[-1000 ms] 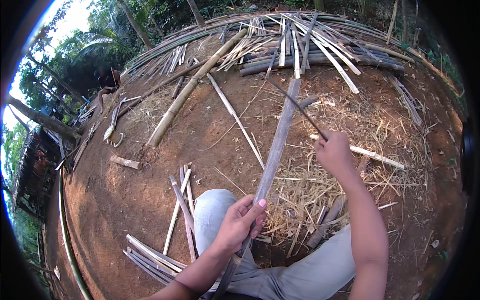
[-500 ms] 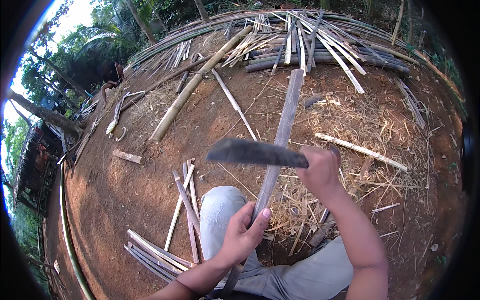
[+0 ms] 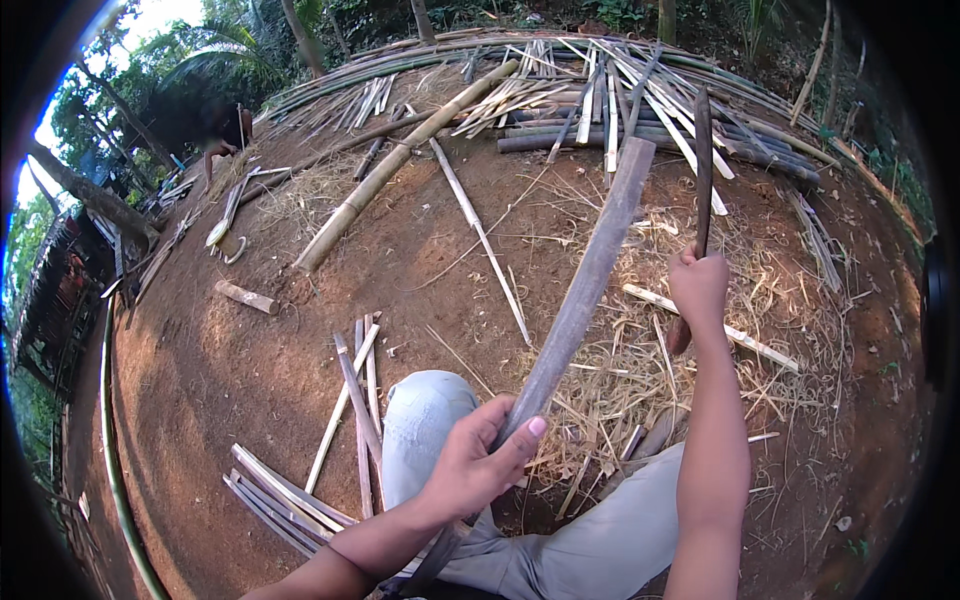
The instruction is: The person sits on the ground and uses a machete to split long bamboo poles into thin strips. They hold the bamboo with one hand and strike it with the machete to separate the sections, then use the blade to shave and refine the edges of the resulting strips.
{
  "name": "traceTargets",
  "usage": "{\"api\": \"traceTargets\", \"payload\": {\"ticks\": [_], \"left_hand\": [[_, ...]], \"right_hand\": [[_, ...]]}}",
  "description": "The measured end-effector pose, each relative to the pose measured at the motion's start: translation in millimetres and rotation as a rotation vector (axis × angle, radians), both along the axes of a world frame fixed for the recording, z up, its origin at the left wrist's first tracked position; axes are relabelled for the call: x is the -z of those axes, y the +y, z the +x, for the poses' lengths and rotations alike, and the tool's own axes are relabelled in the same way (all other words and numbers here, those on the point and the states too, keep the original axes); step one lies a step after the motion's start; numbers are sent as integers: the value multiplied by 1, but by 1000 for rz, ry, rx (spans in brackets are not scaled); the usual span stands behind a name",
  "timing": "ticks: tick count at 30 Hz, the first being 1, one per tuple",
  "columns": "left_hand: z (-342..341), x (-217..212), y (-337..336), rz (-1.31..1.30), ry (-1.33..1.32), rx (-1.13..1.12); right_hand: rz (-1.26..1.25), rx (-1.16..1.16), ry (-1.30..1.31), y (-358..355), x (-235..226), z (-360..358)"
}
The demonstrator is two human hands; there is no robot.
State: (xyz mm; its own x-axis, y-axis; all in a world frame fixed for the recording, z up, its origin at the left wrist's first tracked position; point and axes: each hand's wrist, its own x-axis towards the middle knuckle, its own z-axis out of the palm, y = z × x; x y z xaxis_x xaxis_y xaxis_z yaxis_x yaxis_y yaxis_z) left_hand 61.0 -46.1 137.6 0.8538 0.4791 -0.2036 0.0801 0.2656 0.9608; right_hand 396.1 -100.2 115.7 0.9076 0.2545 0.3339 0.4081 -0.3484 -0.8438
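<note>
Two hands at work: both mine, seen from the head camera looking down past my knees.
Left hand (image 3: 478, 462): closed around the near end of a long bamboo strip (image 3: 585, 290), thumb laid along its upper face, fingers wrapped underneath.
Bamboo strip: flat and grey-brown, it runs from my left hand up and away to the right, its far end raised over the straw.
Right hand (image 3: 698, 287): fist shut tight on the handle of a long knife (image 3: 703, 165), arm stretched forward.
Long knife: dark blade pointing nearly straight up, just right of the strip's far end and apart from it.
My knee (image 3: 425, 420): in pale trousers, just left of the hand on the strip.
Straw (image 3: 640, 370): dry shavings spread on the ground under the strip and my right arm.
Split slats (image 3: 350, 400): a loose bunch lying on the bare earth left of my knee.
Bamboo pole (image 3: 400, 165): thick, lying slantwise farther off on the dirt.
Pile of poles (image 3: 600, 90): heaped across the far edge of the yard, below the trees.
</note>
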Motion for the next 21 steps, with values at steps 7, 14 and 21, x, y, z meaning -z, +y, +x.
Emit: {"api": "traceTargets", "payload": {"ticks": [7, 14, 21], "left_hand": [[-35, -38, 67, 138, -93, -316], [-108, 21, 187, 432, -6, -729], [-190, 208, 230, 720, 695, -944]], "right_hand": [[-338, -25, -41, -1, 36, 22], [-656, -58, -250, -25, 81, 76], [-763, -128, -78, -49, 122, 131]]}}
